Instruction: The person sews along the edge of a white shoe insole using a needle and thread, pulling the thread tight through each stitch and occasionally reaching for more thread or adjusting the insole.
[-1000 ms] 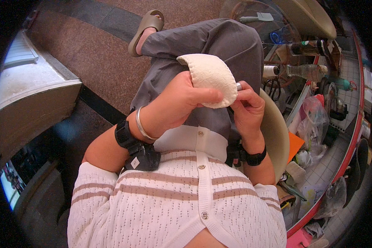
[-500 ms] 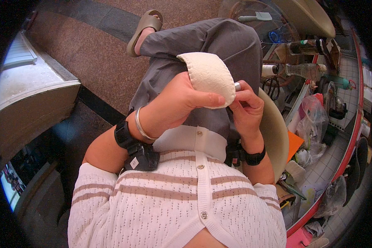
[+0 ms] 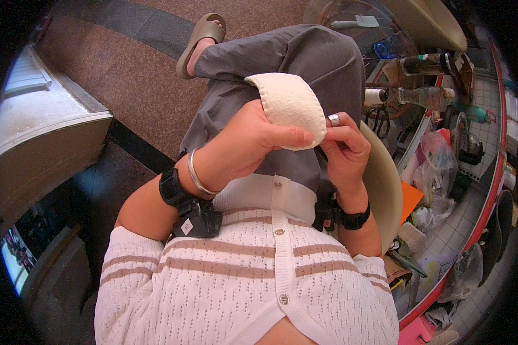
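My left hand (image 3: pixel 259 135) grips a cream felt piece (image 3: pixel 290 106), thumb on top and the other fingers hidden beneath. The piece is curved, with evenly spaced stitches along its edge. It is held above my lap. At its right edge my right hand (image 3: pixel 346 146) is closed in a pinch, thumb and fingertips together right by the felt. Whatever lies between those fingertips is too small or hidden to make out. A wide silver ring (image 3: pixel 333 119), like a sewing thimble ring, sits on one right finger.
A beige rounded surface (image 3: pixel 385 190) curves beside my right arm. Beyond it stand a white thread spool (image 3: pixel 376 96), a glass bottle (image 3: pixel 423 98), black-handled scissors (image 3: pixel 378 122), plastic bags (image 3: pixel 434 164) and an orange sheet (image 3: pixel 410 201). To the left is a white-topped table (image 3: pixel 57 109).
My right hand has shifted very slightly at the felt's right edge, its ringed finger a little more to the right. The left hand and the felt stay almost still.
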{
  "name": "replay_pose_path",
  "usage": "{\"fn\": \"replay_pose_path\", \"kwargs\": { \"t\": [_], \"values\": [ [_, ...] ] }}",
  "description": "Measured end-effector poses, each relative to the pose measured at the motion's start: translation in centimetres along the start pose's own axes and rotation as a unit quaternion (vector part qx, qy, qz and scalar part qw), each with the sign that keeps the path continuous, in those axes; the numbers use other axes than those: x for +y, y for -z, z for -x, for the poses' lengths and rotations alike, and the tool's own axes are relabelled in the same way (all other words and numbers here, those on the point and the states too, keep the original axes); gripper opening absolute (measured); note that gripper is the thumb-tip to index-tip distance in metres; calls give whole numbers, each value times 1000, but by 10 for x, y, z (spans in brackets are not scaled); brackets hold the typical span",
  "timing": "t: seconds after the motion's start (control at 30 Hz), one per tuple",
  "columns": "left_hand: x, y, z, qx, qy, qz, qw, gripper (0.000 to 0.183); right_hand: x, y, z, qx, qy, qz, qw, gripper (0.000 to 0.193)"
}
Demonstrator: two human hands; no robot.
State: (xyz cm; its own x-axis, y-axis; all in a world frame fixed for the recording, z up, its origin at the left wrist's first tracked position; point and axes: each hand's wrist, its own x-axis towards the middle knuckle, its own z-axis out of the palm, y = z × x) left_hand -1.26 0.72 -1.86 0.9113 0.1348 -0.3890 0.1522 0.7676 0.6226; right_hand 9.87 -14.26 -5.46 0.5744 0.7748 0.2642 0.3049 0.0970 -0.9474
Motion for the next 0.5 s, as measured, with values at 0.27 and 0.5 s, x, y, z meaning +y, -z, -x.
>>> {"fn": "replay_pose_path", "kwargs": {
  "t": [0.27,0.5],
  "values": [
    [-1,2,0,-1,0,7,1000,32,-1,-2,1,-4,-20,-32,999,10],
    [-4,4,-1,-12,-5,-7,1000,39,0,-3,3,-9,-51,-58,997,11]
  ]
}}
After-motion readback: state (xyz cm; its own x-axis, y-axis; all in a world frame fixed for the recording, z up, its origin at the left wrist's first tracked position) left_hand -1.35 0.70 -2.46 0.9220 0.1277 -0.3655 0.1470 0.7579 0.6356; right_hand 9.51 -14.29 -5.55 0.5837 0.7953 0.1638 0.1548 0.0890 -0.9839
